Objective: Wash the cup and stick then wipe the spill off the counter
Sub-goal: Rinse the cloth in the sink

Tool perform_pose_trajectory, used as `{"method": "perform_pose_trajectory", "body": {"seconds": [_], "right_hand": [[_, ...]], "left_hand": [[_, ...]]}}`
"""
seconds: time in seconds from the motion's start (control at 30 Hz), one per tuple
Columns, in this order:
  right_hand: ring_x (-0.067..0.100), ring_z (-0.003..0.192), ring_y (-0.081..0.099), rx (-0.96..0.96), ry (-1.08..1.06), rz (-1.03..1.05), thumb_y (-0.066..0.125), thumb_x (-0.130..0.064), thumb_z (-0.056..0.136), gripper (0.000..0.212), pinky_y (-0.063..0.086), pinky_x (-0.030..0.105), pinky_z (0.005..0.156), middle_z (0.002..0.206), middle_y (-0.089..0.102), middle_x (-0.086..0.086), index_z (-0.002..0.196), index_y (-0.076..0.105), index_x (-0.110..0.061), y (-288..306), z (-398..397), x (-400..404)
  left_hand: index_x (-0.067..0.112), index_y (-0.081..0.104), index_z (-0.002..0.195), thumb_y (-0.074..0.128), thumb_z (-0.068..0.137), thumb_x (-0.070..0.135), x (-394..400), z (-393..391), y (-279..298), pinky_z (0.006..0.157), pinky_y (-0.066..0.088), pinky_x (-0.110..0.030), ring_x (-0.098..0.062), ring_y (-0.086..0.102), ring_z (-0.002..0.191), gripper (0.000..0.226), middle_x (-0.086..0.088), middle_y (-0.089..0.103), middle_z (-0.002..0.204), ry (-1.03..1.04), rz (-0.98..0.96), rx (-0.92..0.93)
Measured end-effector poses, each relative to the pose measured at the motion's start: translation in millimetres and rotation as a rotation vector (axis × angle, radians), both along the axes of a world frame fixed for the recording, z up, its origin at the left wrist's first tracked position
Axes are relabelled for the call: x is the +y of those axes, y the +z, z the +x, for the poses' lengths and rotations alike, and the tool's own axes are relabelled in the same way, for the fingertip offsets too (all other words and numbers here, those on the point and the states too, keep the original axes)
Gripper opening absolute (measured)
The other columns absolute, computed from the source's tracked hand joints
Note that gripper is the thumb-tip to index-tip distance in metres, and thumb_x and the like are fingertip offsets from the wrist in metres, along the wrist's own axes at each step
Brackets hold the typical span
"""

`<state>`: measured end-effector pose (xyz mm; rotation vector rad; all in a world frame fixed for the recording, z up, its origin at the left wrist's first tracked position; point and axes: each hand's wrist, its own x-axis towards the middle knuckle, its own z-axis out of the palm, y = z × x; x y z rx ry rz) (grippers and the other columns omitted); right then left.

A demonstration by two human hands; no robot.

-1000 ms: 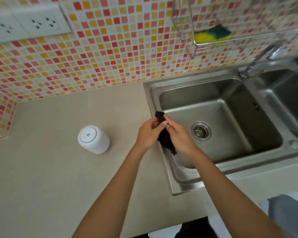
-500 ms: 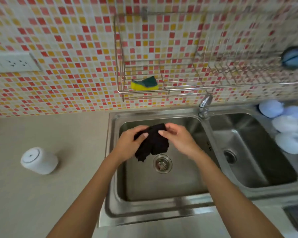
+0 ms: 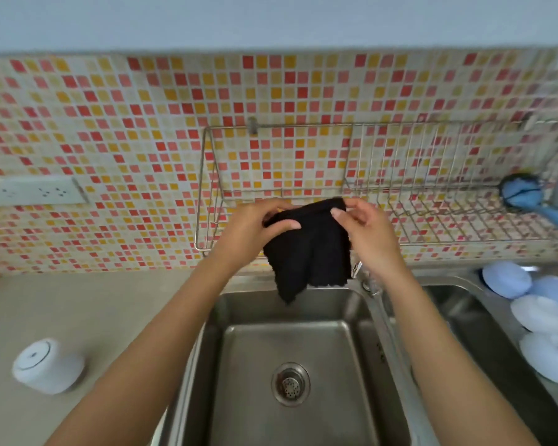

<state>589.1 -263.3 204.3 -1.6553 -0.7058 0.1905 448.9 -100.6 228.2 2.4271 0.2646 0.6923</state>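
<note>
Your left hand (image 3: 251, 233) and right hand (image 3: 366, 235) both pinch the top edge of the black cloth (image 3: 309, 249), thumb pressed against curled fingers at each upper corner, so the cloth hangs down below your fingertips over the back rim of the left sink basin (image 3: 239, 375). Just behind your fingers runs the wire rack (image 3: 432, 201) on the mosaic tiled wall (image 3: 110, 130), and the drain (image 3: 290, 384) lies well below them. The white cup (image 3: 47, 368) lies on its side on the counter (image 3: 94, 317), well off to the left of your left fingers.
</note>
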Motion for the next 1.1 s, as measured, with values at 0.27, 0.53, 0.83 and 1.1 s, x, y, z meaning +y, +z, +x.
{"method": "perform_pose_trajectory", "body": {"seconds": [0.27,0.53,0.83,1.1], "right_hand": [[0.019,0.101,0.062,-0.06,-0.072,-0.286,0.056,-0.033,0.097,0.03,0.048,0.032,0.08,0.111,0.064,-0.001,0.118,0.062,-0.013,2,67,41],[0.029,0.105,0.06,-0.136,-0.044,-0.605,0.054,-0.029,0.098,0.032,0.04,0.029,0.075,0.118,0.064,0.013,0.118,0.061,-0.005,-17,86,75],[0.026,0.126,0.049,-0.396,0.166,-0.739,0.068,-0.022,0.09,0.047,0.038,0.032,0.101,0.139,0.053,0.007,0.135,0.056,-0.016,-21,62,63],[0.031,0.118,0.054,-0.401,0.215,-0.926,0.05,-0.025,0.1,0.033,0.039,0.037,0.1,0.126,0.061,0.013,0.125,0.062,-0.008,-16,46,64]], "left_hand": [[0.017,0.069,0.115,0.067,0.089,0.027,57,74,-1,0.096,0.049,-0.042,-0.019,0.062,0.104,0.027,-0.001,0.068,0.11,-0.033,-0.183,0.211],[0.013,0.07,0.11,0.068,0.088,0.021,76,111,-38,0.079,0.039,-0.02,-0.023,0.061,0.105,0.023,-0.005,0.067,0.108,0.062,-0.112,0.329],[0.023,0.064,0.12,0.071,0.082,0.042,74,97,-53,0.096,0.043,-0.04,-0.023,0.051,0.113,0.043,-0.003,0.06,0.122,-0.008,0.239,0.454],[0.014,0.054,0.135,0.05,0.099,0.033,44,75,-47,0.1,0.044,-0.041,-0.029,0.053,0.121,0.041,-0.01,0.058,0.134,0.066,0.24,0.443]]}}
